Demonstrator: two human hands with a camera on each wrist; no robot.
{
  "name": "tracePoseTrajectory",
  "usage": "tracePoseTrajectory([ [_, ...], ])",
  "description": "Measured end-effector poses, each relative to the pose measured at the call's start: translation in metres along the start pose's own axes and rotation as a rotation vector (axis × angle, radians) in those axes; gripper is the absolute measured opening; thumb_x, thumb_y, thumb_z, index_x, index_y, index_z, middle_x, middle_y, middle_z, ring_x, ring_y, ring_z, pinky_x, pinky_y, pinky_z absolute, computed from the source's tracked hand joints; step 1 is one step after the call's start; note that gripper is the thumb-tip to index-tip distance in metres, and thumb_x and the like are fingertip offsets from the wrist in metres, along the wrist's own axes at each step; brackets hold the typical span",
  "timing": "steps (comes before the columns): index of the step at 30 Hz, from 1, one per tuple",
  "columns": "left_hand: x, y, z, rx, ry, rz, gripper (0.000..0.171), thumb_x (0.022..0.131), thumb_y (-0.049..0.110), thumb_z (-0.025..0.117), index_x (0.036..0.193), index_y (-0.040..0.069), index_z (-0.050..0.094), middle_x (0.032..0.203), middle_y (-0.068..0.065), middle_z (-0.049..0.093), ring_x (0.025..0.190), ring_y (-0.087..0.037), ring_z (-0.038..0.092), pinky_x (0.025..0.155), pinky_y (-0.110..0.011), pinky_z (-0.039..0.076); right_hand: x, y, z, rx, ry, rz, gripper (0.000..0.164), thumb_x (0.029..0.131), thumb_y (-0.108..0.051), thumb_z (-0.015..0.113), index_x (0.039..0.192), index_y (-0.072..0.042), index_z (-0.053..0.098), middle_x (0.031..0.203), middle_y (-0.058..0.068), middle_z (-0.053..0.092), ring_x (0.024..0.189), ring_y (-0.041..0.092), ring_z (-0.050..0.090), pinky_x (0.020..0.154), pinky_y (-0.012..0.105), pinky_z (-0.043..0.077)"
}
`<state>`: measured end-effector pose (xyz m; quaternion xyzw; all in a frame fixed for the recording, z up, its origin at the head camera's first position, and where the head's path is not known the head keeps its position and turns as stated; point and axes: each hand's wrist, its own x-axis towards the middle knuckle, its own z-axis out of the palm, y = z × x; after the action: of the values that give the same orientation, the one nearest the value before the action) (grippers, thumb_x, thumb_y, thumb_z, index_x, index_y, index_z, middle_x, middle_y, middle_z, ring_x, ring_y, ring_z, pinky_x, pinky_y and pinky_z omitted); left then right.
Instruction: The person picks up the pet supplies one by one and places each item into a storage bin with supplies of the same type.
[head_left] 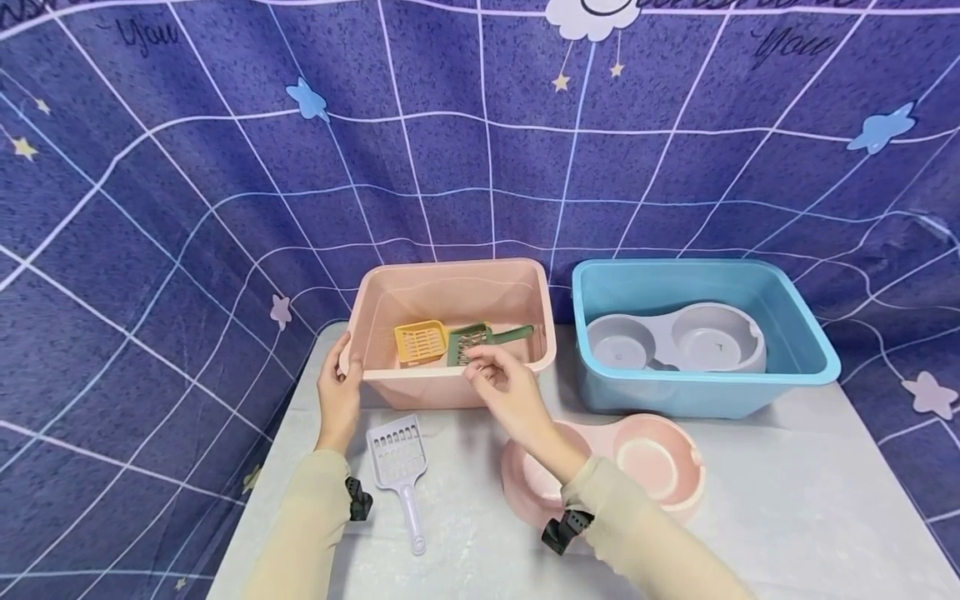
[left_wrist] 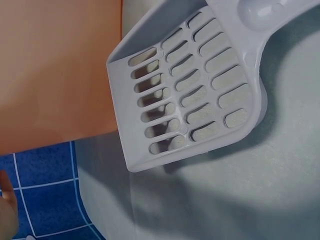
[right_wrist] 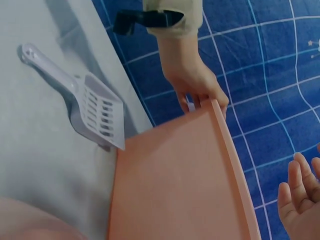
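Observation:
My left hand grips the left end of a pink plastic bin; in the right wrist view its fingers curl over the rim. Inside the bin lie a yellow slotted litter scoop and a green litter scoop. My right hand hovers over the bin's front rim, close to the green scoop, its loosely bent fingers holding nothing. On the table in front of the bin lies a lavender-grey litter scoop, slotted head toward the bin. The left wrist view shows this scoop close up.
A blue bin stands right of the pink one, with a grey double pet bowl inside. Below my right forearm a pink double bowl sits on the grey table. A blue gridded curtain hangs behind.

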<state>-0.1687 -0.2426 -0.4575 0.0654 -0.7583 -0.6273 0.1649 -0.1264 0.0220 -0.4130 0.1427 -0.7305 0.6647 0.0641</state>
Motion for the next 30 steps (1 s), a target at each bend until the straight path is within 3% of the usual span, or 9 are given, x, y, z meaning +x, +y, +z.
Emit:
tracePoseTrajectory([
  [6,0.001,-0.001,0.001,-0.028,0.004,0.003,0.048,0.102,0.012,0.053,0.148,0.002,0.044,0.149,-0.015,0.044,0.129,-0.022,0.044,0.092,-0.010,0.041,-0.010,0.005,0.007,0.042,-0.022,0.021,0.024,0.094,-0.003,0.063,0.118,-0.002,0.066,0.098,0.014,0.066,0.090,0.018,0.059,0.078,0.023,0.049],
  [12,0.002,-0.001,0.001,-0.016,0.004,0.009,0.048,0.102,0.013,0.053,0.148,0.003,0.043,0.150,-0.014,0.043,0.132,-0.022,0.042,0.094,-0.012,0.040,-0.019,0.012,0.016,0.054,-0.001,0.057,0.021,0.095,-0.005,0.065,0.116,-0.003,0.067,0.099,0.015,0.069,0.090,0.018,0.060,0.078,0.024,0.049],
  [17,0.001,-0.002,0.001,-0.022,0.001,0.002,0.049,0.102,0.013,0.053,0.148,0.003,0.043,0.151,-0.013,0.042,0.133,-0.023,0.040,0.093,-0.012,0.040,-0.030,0.011,0.024,0.067,0.003,0.105,0.021,0.094,-0.001,0.064,0.115,0.003,0.065,0.099,0.018,0.069,0.090,0.021,0.059,0.079,0.024,0.048],
  [24,0.012,-0.031,0.001,-0.049,0.038,0.033,0.047,0.102,0.020,0.055,0.148,0.011,0.047,0.149,-0.007,0.045,0.129,-0.016,0.044,0.092,-0.009,0.040,-0.046,-0.010,0.031,0.087,-0.009,0.157,0.018,0.095,-0.001,0.062,0.113,0.003,0.065,0.100,0.022,0.067,0.089,0.021,0.060,0.079,0.024,0.049],
  [27,0.011,-0.027,0.001,-0.064,0.028,0.023,0.047,0.102,0.015,0.054,0.148,0.008,0.046,0.150,-0.009,0.044,0.131,-0.020,0.042,0.093,-0.010,0.041,-0.050,-0.005,0.037,0.097,-0.020,0.172,0.019,0.095,-0.001,0.061,0.113,0.002,0.065,0.100,0.020,0.067,0.087,0.019,0.059,0.078,0.022,0.049],
  [30,0.006,-0.012,0.001,-0.061,0.009,0.015,0.048,0.102,0.011,0.053,0.148,0.003,0.043,0.151,-0.013,0.042,0.133,-0.024,0.041,0.093,-0.009,0.041,-0.053,-0.003,0.042,0.101,-0.029,0.179,0.019,0.094,0.000,0.062,0.113,0.003,0.065,0.099,0.019,0.067,0.086,0.015,0.058,0.076,0.020,0.048],
])
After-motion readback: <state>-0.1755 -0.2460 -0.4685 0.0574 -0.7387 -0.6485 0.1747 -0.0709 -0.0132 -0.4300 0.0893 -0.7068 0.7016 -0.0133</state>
